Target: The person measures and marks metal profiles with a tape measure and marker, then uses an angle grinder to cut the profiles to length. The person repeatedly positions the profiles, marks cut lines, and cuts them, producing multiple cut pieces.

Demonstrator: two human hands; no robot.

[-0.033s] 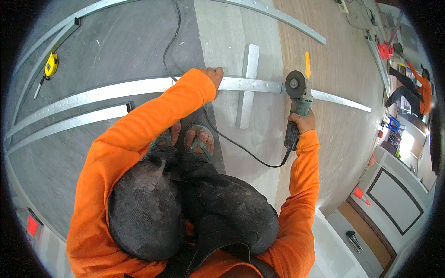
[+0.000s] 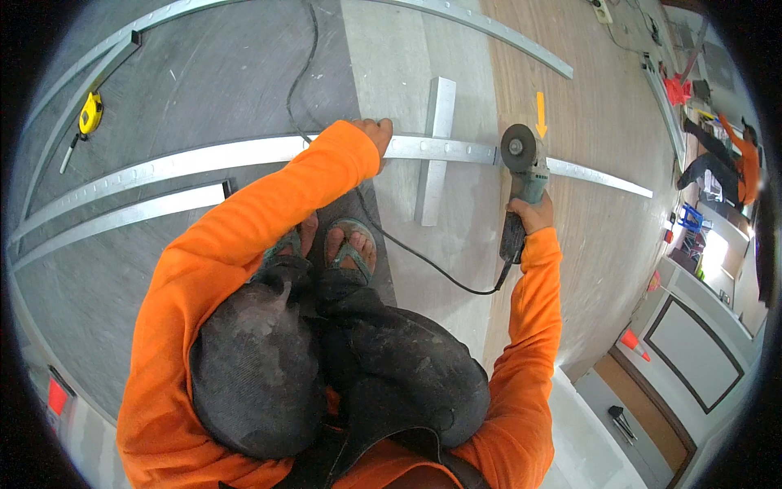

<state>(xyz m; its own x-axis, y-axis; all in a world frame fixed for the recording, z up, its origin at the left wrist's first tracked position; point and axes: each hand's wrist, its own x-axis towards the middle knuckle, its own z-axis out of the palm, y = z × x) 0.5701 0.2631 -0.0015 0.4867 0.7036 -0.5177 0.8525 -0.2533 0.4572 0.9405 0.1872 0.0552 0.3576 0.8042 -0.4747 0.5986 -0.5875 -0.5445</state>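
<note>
I squat over a long galvanised metal channel (image 2: 244, 155) that lies across the floor. My left hand (image 2: 376, 134) grips its top edge and presses it down. My right hand (image 2: 529, 213) is closed around the body of a green angle grinder (image 2: 523, 175). The grinder's disc (image 2: 517, 148) rests against the channel to the right of a short metal piece (image 2: 436, 155) that lies crosswise under it. The black power cord (image 2: 423, 261) runs from the tool's tail past my sandalled feet (image 2: 350, 244).
More metal tracks lie at the left (image 2: 122, 216) and along the top (image 2: 489, 28). A yellow tape measure (image 2: 90, 114) sits at the far left. Another person in orange (image 2: 737, 159) bends at the right, near an orange cone (image 2: 634, 341) and a wall.
</note>
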